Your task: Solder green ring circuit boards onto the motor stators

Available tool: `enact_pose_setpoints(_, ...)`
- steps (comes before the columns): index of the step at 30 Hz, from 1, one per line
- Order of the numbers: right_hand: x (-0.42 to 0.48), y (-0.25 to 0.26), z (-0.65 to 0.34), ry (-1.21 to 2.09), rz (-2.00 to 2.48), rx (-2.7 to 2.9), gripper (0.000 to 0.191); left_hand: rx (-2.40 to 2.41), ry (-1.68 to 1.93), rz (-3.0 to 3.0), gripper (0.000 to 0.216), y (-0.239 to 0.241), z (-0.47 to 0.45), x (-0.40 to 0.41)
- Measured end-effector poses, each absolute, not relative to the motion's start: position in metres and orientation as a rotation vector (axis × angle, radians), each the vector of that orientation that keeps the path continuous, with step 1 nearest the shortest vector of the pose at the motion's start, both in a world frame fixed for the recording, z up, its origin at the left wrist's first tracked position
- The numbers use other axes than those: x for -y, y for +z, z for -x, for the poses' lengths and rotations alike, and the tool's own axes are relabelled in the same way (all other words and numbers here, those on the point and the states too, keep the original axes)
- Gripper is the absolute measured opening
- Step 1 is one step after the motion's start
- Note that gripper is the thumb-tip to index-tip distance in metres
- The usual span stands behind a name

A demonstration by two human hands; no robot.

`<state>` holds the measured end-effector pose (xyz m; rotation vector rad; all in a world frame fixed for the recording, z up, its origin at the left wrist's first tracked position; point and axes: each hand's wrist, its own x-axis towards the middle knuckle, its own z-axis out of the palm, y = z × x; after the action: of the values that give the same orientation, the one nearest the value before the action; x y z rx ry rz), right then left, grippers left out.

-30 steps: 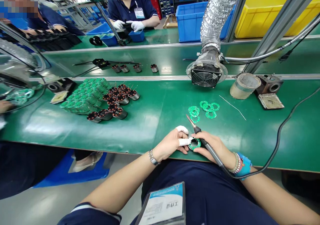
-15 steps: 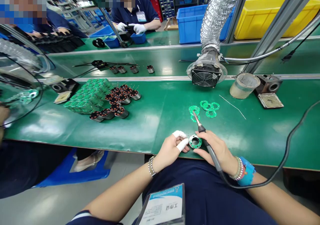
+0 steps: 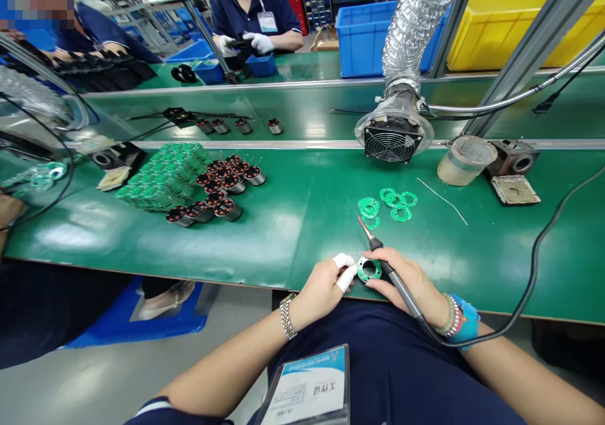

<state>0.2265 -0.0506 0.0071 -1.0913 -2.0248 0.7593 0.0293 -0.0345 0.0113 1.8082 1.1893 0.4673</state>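
My left hand (image 3: 327, 281), with white tape on two fingertips, pinches a small round motor part topped by a green ring-shaped circuit board (image 3: 368, 268) at the near edge of the green bench (image 3: 293, 223). My right hand (image 3: 412, 281) touches the same part from the right and grips a soldering iron (image 3: 384, 262), whose tip points up and away to the left. The iron's black cable (image 3: 529, 286) loops off to the right.
Several loose green ring boards (image 3: 390, 201) lie just beyond the iron. A pile of green boards (image 3: 161, 179) and copper-wound motor stators (image 3: 222, 188) sits to the left. A fume fan (image 3: 391, 136) on a foil duct, a tape roll (image 3: 466, 160) and a sponge holder (image 3: 515, 189) stand behind. Other people work across the conveyor.
The ring part has been turned in my fingers so its flat face shows upward. The iron tip swung right, then back left. Both hands stayed at the bench edge.
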Motion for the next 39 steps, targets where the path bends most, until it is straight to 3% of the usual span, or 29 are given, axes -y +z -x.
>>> enact_pose_setpoints(7,0.050,0.002,-0.225,0.750,1.090,1.996,0.037,-1.069,0.282,-1.647,0.025,0.018,-0.022,0.019)
enact_pose_setpoints(13,0.050,0.001,-0.224,0.742,1.079,1.988,0.037,-1.013,0.358,-2.567,0.023,0.013,-0.006,0.017)
enact_pose_setpoints(17,0.050,0.002,-0.225,0.732,1.065,1.998,0.036,-0.933,0.359,-2.693,0.021,0.011,-0.007,0.014)
enact_pose_setpoints(26,0.050,0.000,-0.225,0.749,1.064,1.995,0.036,-1.035,0.341,-1.210,0.021,0.010,-0.031,0.019)
enact_pose_setpoints(33,0.050,-0.002,-0.225,0.773,1.051,1.978,0.037,-0.950,0.621,-1.953,0.012,0.004,-0.008,0.009)
enact_pose_setpoints(39,0.050,-0.001,-0.224,0.766,1.031,1.979,0.036,-0.897,0.611,-2.162,0.014,0.004,-0.015,0.006)
